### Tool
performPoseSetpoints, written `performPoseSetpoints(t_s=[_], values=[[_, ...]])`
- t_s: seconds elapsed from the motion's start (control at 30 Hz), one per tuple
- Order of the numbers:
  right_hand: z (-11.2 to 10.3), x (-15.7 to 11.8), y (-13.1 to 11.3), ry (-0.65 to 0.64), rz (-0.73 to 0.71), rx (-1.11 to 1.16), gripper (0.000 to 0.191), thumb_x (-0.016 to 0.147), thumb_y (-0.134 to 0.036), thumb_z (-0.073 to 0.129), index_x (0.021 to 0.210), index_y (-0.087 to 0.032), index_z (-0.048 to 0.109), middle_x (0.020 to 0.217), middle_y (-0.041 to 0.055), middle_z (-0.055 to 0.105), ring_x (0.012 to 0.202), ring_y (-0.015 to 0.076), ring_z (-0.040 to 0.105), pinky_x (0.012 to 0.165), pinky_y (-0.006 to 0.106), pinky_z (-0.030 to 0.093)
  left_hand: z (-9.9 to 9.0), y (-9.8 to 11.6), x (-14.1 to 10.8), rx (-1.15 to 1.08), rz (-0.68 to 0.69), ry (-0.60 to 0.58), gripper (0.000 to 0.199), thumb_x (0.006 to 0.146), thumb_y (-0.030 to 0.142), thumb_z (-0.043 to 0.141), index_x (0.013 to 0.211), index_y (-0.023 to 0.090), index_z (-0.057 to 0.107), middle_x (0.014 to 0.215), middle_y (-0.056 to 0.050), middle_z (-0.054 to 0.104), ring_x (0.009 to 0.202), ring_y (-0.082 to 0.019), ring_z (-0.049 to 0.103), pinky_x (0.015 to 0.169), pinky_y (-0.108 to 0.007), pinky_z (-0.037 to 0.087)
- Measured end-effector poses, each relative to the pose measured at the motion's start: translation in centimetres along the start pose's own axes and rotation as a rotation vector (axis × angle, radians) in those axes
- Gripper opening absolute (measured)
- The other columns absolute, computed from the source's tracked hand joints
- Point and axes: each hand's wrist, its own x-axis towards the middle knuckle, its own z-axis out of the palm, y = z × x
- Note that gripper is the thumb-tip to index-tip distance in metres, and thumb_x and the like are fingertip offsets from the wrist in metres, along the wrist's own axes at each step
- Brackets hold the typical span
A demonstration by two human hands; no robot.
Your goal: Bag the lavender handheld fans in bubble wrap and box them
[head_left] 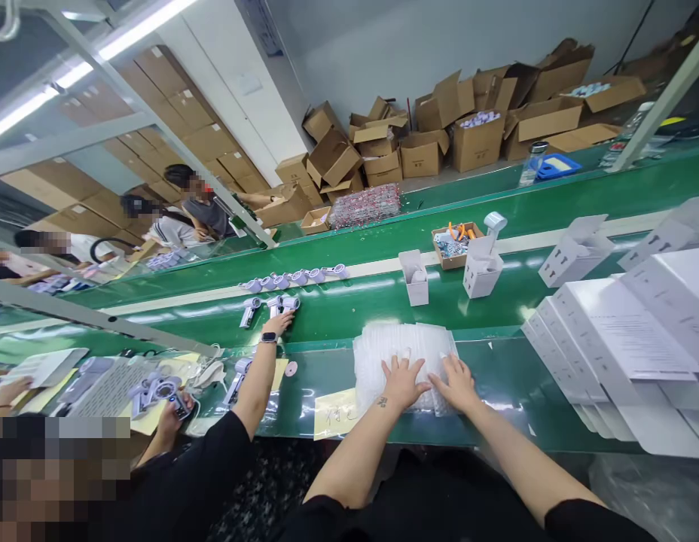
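A stack of translucent bubble-wrap bags (377,350) lies on the green bench in front of me. My left hand (404,382) rests on it with the fingers spread. Flat on its right side, my right hand (456,382) also has its fingers stretched out. Both palms press the pile, and neither hand holds anything. Partly under the stack's left edge is a yellow paper (332,414) with handwriting on it.
Folded white boxes (581,339) are piled at my right. Open small boxes (416,282) stand on the green conveyor (355,305), near a cardboard tray of parts (456,245). To my left, a co-worker's hand (279,322) touches lavender handheld devices (282,302).
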Motion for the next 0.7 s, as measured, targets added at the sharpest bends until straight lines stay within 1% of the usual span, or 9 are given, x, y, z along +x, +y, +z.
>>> performPoseSetpoints(t_s=[0.1,0.17,0.23,0.3,0.4,0.47,0.53,0.63,0.7], values=[[-0.7,-0.4,1.2,0.024,0.006,-0.012,0.063,0.08,-0.057,0.044,0.13,-0.018,0.045,0.141,0.0173,0.035,0.129,0.0366,0.03,0.096,0.058,0.032,0.7,0.8,-0.3,0.038,-0.004,0.061,0.064,0.077,0.061,0.05,0.133,0.032,0.041,0.144,-0.011,0.032,0.129,-0.042,0.024,0.1,-0.068,0.015],[-1.3,-1.1,2.5,0.041,-0.06,-0.019,0.061,0.081,-0.054,0.043,0.128,-0.015,0.047,0.139,0.0175,0.039,0.128,0.0333,0.033,0.1,0.053,0.032,0.7,1.9,-0.6,0.065,0.026,0.15,0.058,0.082,0.059,0.045,0.131,0.027,0.044,0.142,-0.014,0.033,0.13,-0.038,0.026,0.103,-0.063,0.015],[-1.9,-1.9,3.8,0.051,-0.153,-0.029,0.057,0.08,-0.051,0.046,0.122,-0.013,0.052,0.133,0.0176,0.047,0.124,0.0316,0.04,0.1,0.049,0.034,0.6,3.3,-0.8,0.085,0.108,0.195,0.055,0.084,0.057,0.041,0.128,0.025,0.047,0.141,-0.014,0.035,0.13,-0.036,0.026,0.105,-0.06,0.014],[-2.7,-2.4,5.0,0.056,-0.219,-0.037,0.05,0.077,-0.047,0.051,0.115,-0.015,0.058,0.125,0.0154,0.054,0.118,0.03,0.046,0.099,0.047,0.036,1.0,4.9,-0.8,0.104,0.244,0.139,0.059,0.08,0.061,0.046,0.128,0.026,0.047,0.14,-0.014,0.036,0.13,-0.035,0.026,0.106,-0.06,0.012],[-4.4,-1.5,6.5,0.117,-0.178,-0.053,0.039,0.081,-0.037,0.045,0.111,-0.018,0.06,0.12,0.0129,0.057,0.114,0.0276,0.049,0.097,0.047,0.038,2.2,6.8,-0.4,0.174,0.392,-0.03,0.072,0.068,0.064,0.06,0.128,0.026,0.046,0.139,-0.014,0.038,0.132,-0.037,0.023,0.105,-0.063,0.009],[-5.8,0.2,7.4,0.192,-0.09,-0.081,0.04,0.084,-0.028,0.036,0.116,-0.015,0.057,0.124,0.0157,0.053,0.116,0.0288,0.046,0.097,0.05,0.036,3.0,7.5,-0.2,0.235,0.411,-0.095,0.067,0.069,0.055,0.066,0.125,0.024,0.048,0.138,-0.015,0.039,0.132,-0.037,0.023,0.105,-0.063,0.009],[-6.8,2.1,8.0,0.232,-0.005,-0.112,0.043,0.084,-0.024,0.034,0.119,-0.011,0.055,0.132,0.0186,0.046,0.117,0.0327,0.042,0.094,0.053,0.035,3.6,7.9,0.1,0.276,0.406,-0.117,0.058,0.073,0.046,0.065,0.123,0.022,0.05,0.135,-0.015,0.042,0.131,-0.036,0.026,0.105,-0.063,0.011],[-7.6,3.7,8.4,0.213,0.045,-0.144,0.041,0.082,-0.026,0.042,0.118,-0.011,0.057,0.141,0.0182,0.036,0.115,0.0383,0.04,0.088,0.055,0.037,3.9,8.4,0.2,0.287,0.406,-0.114,0.054,0.076,0.044,0.063,0.123,0.02,0.05,0.13,-0.015,0.046,0.128,-0.036,0.029,0.104,-0.062,0.013],[-8.0,3.4,8.4,0.189,0.037,-0.154,0.039,0.082,-0.027,0.044,0.114,-0.013,0.06,0.141,0.017,0.036,0.113,0.0392,0.04,0.085,0.055,0.038,4.0,8.6,0.1,0.276,0.397,-0.095,0.053,0.077,0.047,0.061,0.122,0.021,0.05,0.128,-0.015,0.047,0.127,-0.036,0.03,0.104,-0.062,0.014]])
